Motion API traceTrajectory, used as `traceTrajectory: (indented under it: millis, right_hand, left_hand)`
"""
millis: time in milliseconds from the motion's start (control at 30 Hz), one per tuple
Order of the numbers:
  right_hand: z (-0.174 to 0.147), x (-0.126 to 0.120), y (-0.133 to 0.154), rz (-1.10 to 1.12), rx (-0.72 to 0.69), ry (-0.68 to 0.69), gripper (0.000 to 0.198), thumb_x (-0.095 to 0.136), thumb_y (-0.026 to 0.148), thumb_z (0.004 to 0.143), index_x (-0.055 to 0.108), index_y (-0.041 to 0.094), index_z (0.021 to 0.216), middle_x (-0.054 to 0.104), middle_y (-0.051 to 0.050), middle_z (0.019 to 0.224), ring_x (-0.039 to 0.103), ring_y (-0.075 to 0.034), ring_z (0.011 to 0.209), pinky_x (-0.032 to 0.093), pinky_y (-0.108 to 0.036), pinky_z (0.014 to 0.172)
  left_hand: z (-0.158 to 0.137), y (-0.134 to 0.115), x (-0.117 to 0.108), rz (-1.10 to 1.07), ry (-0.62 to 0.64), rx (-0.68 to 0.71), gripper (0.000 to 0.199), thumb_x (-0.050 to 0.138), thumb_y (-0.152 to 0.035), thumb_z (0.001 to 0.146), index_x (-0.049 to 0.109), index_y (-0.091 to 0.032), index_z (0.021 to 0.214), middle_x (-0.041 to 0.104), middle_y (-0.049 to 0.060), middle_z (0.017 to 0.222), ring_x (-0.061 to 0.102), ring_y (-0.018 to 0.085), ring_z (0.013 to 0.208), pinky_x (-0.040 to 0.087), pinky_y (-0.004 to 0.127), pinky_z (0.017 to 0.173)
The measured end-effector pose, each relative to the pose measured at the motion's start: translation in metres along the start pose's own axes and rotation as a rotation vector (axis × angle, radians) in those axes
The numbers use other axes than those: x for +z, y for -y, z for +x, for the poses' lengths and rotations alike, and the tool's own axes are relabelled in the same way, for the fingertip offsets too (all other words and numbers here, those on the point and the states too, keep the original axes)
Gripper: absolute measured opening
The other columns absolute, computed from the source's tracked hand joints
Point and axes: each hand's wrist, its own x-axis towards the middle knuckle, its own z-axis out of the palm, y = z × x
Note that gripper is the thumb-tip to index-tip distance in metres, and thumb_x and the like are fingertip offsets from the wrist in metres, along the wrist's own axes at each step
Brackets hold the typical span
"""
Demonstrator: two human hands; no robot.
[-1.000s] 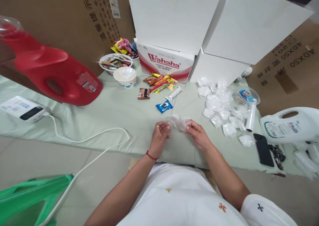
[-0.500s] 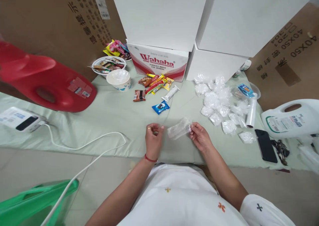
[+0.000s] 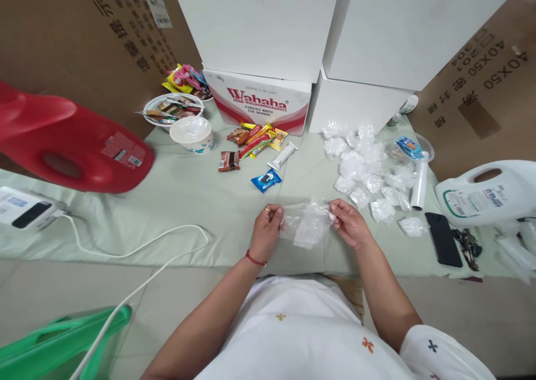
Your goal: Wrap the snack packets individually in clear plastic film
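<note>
A clear plastic bag (image 3: 307, 226) is stretched between my two hands, just above the cloth near the table's front edge. My left hand (image 3: 268, 229) pinches its left side between thumb and fingers. On the other side, my right hand (image 3: 348, 222) grips the bag's right corner. Beyond the bag lie a blue snack packet (image 3: 266, 180) and a white-wrapped bar (image 3: 282, 156). Several colourful snack packets (image 3: 255, 141) are heaped behind those. To the right spreads a pile of crumpled clear plastic bundles (image 3: 360, 167).
On the left are a red jug (image 3: 104, 151), a white paper bowl (image 3: 193, 137), a white device (image 3: 27, 209) and its cable (image 3: 163, 237). White boxes (image 3: 259, 103) line the back. At right are a plastic-film roll (image 3: 419, 184), a phone (image 3: 444, 240), keys (image 3: 468, 246) and a white jug (image 3: 489, 195).
My left hand has moved right and taken hold of the bag's left side. The bag, earlier held only by my right hand, is now spread wider between both.
</note>
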Motion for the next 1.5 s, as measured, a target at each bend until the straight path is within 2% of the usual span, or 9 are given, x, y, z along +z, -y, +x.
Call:
traceTrajectory:
  millis: [267,433,567,767,900,1000,1133,1333,1500]
  right_hand:
    - [0.014,-0.003,0.003,-0.610,-0.394,-0.359,0.034,0.062,0.057,0.089,0.063,0.023,0.086,0.057,0.002,0.071,0.049,-0.015,0.065,0.041,-0.027,0.060]
    - [0.023,0.027,-0.028,-0.699,-0.217,-0.193,0.047,0.070,0.058,0.082,0.063,0.024,0.114,0.066,0.000,0.080,0.057,-0.016,0.064,0.043,-0.028,0.059]
    - [0.036,0.033,-0.037,-0.452,-0.131,-0.107,0.040,0.076,0.049,0.073,0.066,0.022,0.100,0.055,0.006,0.062,0.045,-0.012,0.052,0.036,-0.025,0.051]
    - [0.031,-0.022,-0.006,-0.293,-0.137,-0.190,0.035,0.081,0.048,0.067,0.068,0.021,0.085,0.044,0.008,0.057,0.035,-0.010,0.050,0.027,-0.024,0.047]
    - [0.023,-0.068,0.003,-0.587,-0.172,-0.362,0.036,0.079,0.048,0.068,0.071,0.019,0.087,0.056,0.002,0.069,0.045,-0.013,0.058,0.036,-0.027,0.053]
    - [0.013,-0.069,0.006,-0.795,-0.370,-0.547,0.028,0.072,0.043,0.078,0.072,0.020,0.093,0.065,-0.003,0.088,0.053,-0.015,0.068,0.045,-0.031,0.065]
    - [0.002,-0.019,0.006,-0.825,-0.597,-0.270,0.018,0.063,0.038,0.093,0.074,0.024,0.096,0.064,-0.003,0.088,0.053,-0.016,0.068,0.046,-0.030,0.067]
    - [0.039,0.052,-0.024,-0.849,-0.668,0.171,0.034,0.067,0.022,0.091,0.070,0.025,0.125,0.059,-0.009,0.126,0.050,-0.009,0.061,0.050,-0.028,0.066]
    - [0.066,0.064,-0.039,-0.857,-0.709,0.335,0.014,0.063,0.017,0.094,0.077,0.021,0.097,0.068,-0.006,0.099,0.064,-0.014,0.080,0.051,-0.027,0.075]
  left_hand:
    - [-0.003,0.000,0.005,-0.100,-0.060,-0.079,0.044,0.068,-0.064,0.084,0.056,-0.023,0.088,0.038,-0.009,0.059,0.032,0.008,0.046,0.029,0.021,0.042]
    - [-0.007,0.003,0.011,-0.070,-0.032,-0.031,0.043,0.061,-0.065,0.089,0.055,-0.023,0.091,0.036,-0.010,0.056,0.031,0.009,0.045,0.026,0.022,0.044]
    - [-0.003,0.004,0.004,-0.100,-0.054,-0.051,0.040,0.062,-0.063,0.090,0.054,-0.024,0.090,0.036,-0.009,0.056,0.031,0.009,0.045,0.024,0.022,0.043]
    - [0.013,0.005,-0.018,-0.147,-0.298,-0.024,0.032,0.067,-0.051,0.086,0.052,-0.023,0.084,0.049,-0.006,0.070,0.039,0.009,0.054,0.033,0.021,0.049]
    - [0.014,0.012,-0.019,-0.115,-0.288,-0.032,0.031,0.064,-0.051,0.087,0.051,-0.023,0.083,0.048,-0.006,0.069,0.039,0.010,0.055,0.033,0.022,0.050]
    - [0.010,0.014,-0.015,-0.050,-0.261,-0.047,0.031,0.062,-0.053,0.089,0.051,-0.024,0.085,0.042,-0.007,0.064,0.037,0.011,0.052,0.030,0.023,0.048]
    - [0.003,0.010,-0.010,-0.029,-0.215,-0.081,0.033,0.061,-0.056,0.090,0.049,-0.025,0.088,0.040,-0.008,0.061,0.034,0.011,0.049,0.026,0.023,0.046]
    - [-0.006,0.010,-0.007,0.014,-0.132,-0.027,0.036,0.057,-0.059,0.093,0.050,-0.024,0.092,0.039,-0.008,0.061,0.035,0.011,0.050,0.027,0.023,0.046]
    - [-0.008,0.010,-0.016,0.237,-0.169,0.045,0.037,0.045,-0.059,0.099,0.054,-0.024,0.091,0.048,-0.005,0.065,0.045,0.014,0.057,0.038,0.027,0.056]
